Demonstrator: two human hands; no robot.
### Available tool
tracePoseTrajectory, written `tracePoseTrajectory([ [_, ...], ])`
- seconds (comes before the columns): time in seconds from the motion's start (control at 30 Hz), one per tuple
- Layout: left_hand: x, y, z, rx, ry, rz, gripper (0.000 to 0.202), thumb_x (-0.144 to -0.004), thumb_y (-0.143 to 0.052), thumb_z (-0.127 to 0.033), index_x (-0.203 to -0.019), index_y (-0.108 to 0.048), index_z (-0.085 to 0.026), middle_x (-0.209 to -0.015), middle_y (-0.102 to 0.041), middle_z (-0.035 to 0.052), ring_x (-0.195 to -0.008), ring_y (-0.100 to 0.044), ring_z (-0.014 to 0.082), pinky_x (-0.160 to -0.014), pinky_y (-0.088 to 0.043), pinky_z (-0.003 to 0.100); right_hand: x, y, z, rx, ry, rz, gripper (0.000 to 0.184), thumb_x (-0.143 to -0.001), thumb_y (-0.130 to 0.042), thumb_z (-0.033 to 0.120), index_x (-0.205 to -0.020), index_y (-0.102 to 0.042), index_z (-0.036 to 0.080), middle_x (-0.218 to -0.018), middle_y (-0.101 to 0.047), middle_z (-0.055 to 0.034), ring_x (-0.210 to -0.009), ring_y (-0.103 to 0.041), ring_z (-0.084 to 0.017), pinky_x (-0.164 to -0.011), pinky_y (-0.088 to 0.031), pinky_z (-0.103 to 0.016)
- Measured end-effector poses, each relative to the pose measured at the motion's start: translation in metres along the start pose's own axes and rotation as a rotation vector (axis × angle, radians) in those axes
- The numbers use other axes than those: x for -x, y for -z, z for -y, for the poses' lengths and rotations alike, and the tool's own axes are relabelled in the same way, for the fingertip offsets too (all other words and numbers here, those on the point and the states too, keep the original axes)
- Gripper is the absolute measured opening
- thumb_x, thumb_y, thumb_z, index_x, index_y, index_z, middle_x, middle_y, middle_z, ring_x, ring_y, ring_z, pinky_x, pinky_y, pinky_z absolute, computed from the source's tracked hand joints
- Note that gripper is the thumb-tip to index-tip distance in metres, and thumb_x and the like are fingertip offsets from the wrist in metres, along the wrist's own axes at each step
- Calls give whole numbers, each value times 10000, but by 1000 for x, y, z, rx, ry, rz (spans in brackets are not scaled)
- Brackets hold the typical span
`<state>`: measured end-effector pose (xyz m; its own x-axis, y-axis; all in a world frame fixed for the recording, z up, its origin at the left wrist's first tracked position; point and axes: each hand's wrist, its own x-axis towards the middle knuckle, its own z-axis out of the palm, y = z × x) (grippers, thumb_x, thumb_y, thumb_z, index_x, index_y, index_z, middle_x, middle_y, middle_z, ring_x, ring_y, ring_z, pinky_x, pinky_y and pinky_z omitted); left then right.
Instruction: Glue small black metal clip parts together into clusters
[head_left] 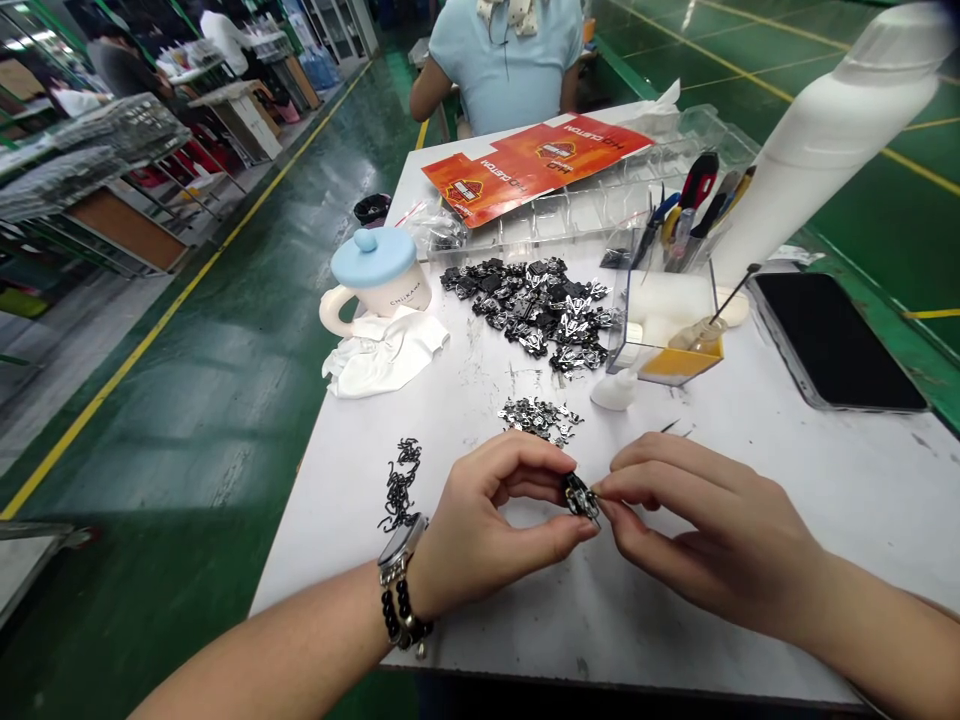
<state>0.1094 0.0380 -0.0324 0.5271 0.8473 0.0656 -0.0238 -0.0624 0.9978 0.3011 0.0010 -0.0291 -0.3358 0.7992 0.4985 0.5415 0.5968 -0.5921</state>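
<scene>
My left hand (487,520) and my right hand (697,525) meet over the white table (825,480), near its front edge. Both pinch one small black and silver metal piece (581,497) between thumb and fingertips. Just beyond it lies a small heap of silver bits (540,417). A larger pile of black and silver pieces (540,310) sits further back. A cluster of small black hooks (400,485) lies left of my left wrist, which wears a watch and bead bracelet.
A cream mug with a blue lid (375,280) and a white cloth (386,355) stand at the left. A clear tool holder (675,320), white bottle (832,130), dark phone (832,340) and orange cartons (532,165) sit behind. A person in light blue (506,60) sits beyond.
</scene>
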Motion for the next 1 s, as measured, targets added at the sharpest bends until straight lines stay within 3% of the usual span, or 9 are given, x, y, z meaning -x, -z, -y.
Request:
tracePoseTrajectory([
  [0.43, 0, -1, 5, -62, -108, -28, 368, -638, -776, -65, -977, -654, -143, -940, -621, 73, -849, -662, 159, -741, -610, 239, 1, -3, 6, -21, -125, 7, 139, -808, -528, 31, -812, -555, 168, -692, -555, 0, -635, -474, -98, -557, -402, -230],
  [0.67, 0, -2, 10, -197, -313, -43, 396, -630, -787, -78, -994, -660, -168, -940, -652, 82, -854, -657, 168, -690, -607, 235, 0, -1, 7, 72, -54, 30, 130, -814, -510, 41, -848, -559, 156, -693, -548, -21, -640, -476, -132, -551, -406, -264],
  [1.0, 0, -1, 15, -201, -348, -20, 447, -606, -777, -28, -1011, -669, -182, -962, -669, 90, -892, -657, 190, -740, -605, 270, 0, 2, 13, 205, 42, 58, 113, -833, -496, 53, -820, -590, 115, -688, -562, -68, -651, -531, -187, -517, -402, -318],
])
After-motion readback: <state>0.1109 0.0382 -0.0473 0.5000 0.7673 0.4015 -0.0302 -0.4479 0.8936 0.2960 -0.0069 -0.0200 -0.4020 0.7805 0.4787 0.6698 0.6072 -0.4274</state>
